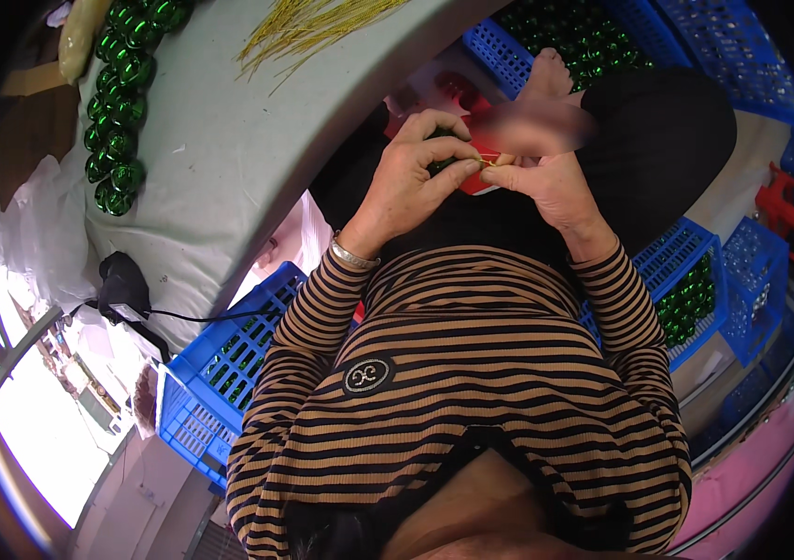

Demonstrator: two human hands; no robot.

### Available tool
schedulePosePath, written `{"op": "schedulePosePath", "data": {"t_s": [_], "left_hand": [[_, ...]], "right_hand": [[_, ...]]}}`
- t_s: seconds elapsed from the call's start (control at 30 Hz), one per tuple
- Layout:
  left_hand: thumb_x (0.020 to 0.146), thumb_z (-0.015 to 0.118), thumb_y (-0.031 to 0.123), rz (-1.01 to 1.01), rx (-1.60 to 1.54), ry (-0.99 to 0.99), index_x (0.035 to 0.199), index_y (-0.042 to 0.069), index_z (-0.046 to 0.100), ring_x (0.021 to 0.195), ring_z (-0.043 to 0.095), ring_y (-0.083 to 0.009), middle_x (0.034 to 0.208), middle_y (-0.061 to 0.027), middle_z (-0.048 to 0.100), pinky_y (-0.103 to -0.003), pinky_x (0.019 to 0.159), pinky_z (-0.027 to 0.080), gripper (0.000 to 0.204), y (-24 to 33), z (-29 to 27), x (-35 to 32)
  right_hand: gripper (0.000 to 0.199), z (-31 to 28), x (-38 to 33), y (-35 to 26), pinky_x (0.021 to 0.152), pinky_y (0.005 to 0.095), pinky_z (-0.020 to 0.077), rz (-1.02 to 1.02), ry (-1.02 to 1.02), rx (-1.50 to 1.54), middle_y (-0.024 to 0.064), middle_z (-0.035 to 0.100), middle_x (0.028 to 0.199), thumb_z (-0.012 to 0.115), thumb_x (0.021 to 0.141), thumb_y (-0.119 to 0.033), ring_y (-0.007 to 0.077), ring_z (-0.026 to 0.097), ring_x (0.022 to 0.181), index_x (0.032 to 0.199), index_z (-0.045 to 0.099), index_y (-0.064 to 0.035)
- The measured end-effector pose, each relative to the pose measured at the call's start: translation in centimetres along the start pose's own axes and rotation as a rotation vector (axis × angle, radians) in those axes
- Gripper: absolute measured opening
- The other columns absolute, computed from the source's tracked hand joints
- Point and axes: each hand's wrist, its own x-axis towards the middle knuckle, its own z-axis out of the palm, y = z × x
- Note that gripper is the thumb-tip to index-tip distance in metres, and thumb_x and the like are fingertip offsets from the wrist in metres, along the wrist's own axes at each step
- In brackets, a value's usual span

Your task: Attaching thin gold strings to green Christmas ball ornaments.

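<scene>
Striped top (472,373): cropped
Left hand (411,177): pinching gold tie (487,162), half-hiding something green (436,167)
Right hand (554,187): pinching too, fingers blurry-ish

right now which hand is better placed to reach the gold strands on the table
Probably the left hand: it is nearer the table and the gold strands; the right hand sits farther off. Both pinch at a thin gold thread, so the left may have to let go first.

the left grip (413,175) curls its fingers, thumb extended toward the index finger. the right grip (554,187) points its thumb inward; both thumb tips nearly meet. the forearms (318,303) converge, elbows bent.
</scene>
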Motion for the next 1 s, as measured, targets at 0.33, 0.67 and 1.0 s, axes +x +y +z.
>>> {"op": "schedulePosePath", "data": {"t_s": [0.33, 0.67, 1.0], "left_hand": [[0.076, 0.068, 0.008, 0.092, 0.01, 0.025, 0.087, 0.002, 0.067, 0.095, 0.053, -0.0193, 0.099, -0.0077, 0.055, -0.03, 0.084, 0.043, 0.013, 2.3, -1.9, 1.3], [0.078, 0.068, 0.01, 0.313, 0.079, 0.166, 0.094, 0.006, 0.067, 0.094, 0.054, -0.0197, 0.101, -0.0065, 0.058, -0.031, 0.08, 0.045, 0.017, 5.3, -6.8, 4.4], [0.079, 0.066, 0.032, -0.809, 1.282, 1.091, 0.129, 0.007, 0.042, 0.123, 0.038, -0.0358, 0.128, -0.0189, 0.048, -0.05, 0.098, 0.032, 0.061, -5.7, -28.9, -6.0]], "right_hand": [[0.016, -1.0, 1.1, -3.1, 0.068, 0.0205, 0.0412, -0.251, -0.165, -0.106, 0.0029, 0.053, 0.078, 0.062, 0.073, 0.009, 0.0097, 0.05, 0.074, 0.072, 0.05, -0.002], [0.017, -4.7, 2.0, -12.5, 0.068, 0.022, 0.0402, -0.41, -0.136, -0.356, 0.0045, 0.051, 0.075, 0.059, 0.07, 0.01, 0.0119, 0.049, 0.072, 0.071, 0.048, -0.003], [0.012, -5.1, 5.3, -17.0, 0.072, 0.0194, 0.041, -0.587, 0.197, -0.798, -0.0012, 0.059, 0.088, 0.059, 0.086, -0.006, 0.0062, 0.052, 0.08, 0.095, 0.062, 0.0009]]}}
